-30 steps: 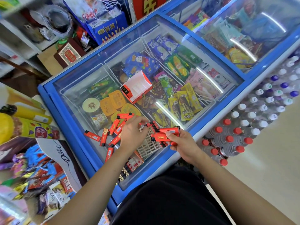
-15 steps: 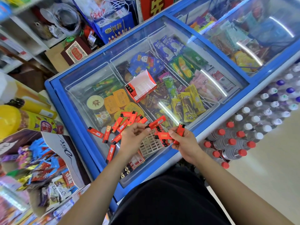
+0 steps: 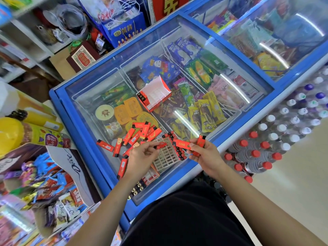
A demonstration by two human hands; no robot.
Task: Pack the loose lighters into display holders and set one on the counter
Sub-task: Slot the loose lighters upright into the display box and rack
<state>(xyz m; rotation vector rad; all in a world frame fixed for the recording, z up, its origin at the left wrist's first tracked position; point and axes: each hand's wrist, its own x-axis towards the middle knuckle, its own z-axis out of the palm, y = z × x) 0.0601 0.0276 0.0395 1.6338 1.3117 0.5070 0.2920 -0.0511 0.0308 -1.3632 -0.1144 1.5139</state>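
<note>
Lighters [image 3: 140, 134]: red bodies, black caps, gold print. A loose heap lies on the glass freezer lid [image 3: 83, 135], just behind the left grip [image 3: 140, 157]. White grid holder [image 3: 166, 157] sits on the lid between the hands, with one row of lighters standing along its right edge. Open red-and-white display box [image 3: 156, 93] sits farther back, with a few black-capped lighters at its left end. Left grip pinches one lighter at the fingertips; right grip [image 3: 205, 155] is clamped on several. Freezer holds wrapped ice creams. Carton [image 3: 74, 162] at left reads "Dove".
</note>
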